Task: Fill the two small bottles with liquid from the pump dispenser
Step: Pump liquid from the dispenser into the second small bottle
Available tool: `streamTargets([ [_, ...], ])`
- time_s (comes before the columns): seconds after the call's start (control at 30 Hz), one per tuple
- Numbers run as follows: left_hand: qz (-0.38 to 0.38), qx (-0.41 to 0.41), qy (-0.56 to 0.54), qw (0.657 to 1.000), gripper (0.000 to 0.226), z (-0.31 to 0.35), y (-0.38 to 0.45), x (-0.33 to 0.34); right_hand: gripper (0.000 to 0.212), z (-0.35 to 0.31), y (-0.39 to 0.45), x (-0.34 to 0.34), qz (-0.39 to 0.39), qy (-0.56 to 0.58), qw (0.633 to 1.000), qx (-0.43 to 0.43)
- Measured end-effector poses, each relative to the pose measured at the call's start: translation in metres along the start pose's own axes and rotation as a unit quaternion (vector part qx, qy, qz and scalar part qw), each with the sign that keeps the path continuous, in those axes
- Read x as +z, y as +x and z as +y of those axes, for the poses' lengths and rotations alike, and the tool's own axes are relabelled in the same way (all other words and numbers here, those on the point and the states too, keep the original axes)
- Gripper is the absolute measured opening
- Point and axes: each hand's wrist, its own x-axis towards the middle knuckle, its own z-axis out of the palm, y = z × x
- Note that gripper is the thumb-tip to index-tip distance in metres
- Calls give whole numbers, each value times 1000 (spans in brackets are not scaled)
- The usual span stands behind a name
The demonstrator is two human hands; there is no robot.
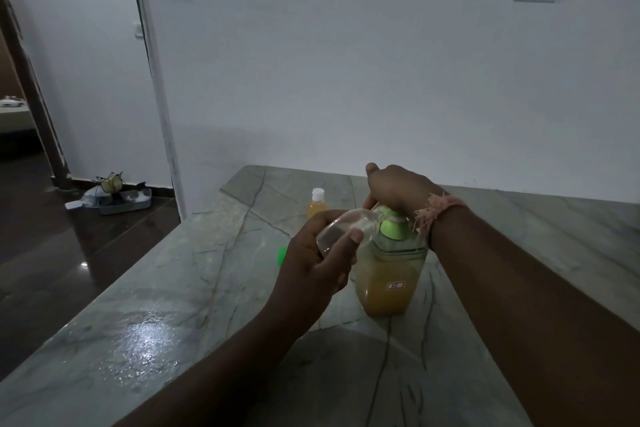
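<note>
The pump dispenser [391,274] stands on the stone counter [180,288], a clear bottle with a green pump top and orange liquid inside. My right hand [398,189] rests on top of the pump head, fingers curled down over its spout. My left hand [317,256] grips a small clear bottle [346,229], tilted on its side with its mouth at the pump's nozzle. It looks nearly empty. A second small bottle [318,206] with a white cap and orange liquid stands behind. A green cap [282,255] lies on the counter, partly hidden by my left hand.
A white wall runs close behind the counter. The counter's left edge drops to a dark glossy floor, where a small tray with objects [117,198] sits by a doorway. A wet sheen shows on the counter's near left part.
</note>
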Motion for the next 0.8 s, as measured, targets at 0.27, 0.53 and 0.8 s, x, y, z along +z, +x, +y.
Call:
streamTargets([
  [0.27, 4, 14, 40, 999, 28, 4, -2, 1, 73, 6, 3, -15, -56, 129, 988, 56],
  [0.53, 36, 21, 62, 997, 33, 1, 1, 3, 46, 3, 16, -1, 26, 19, 999, 42],
  [0.8, 50, 26, 79, 995, 32, 3, -3, 4, 42, 2, 12, -6, 11, -17, 1000, -6],
])
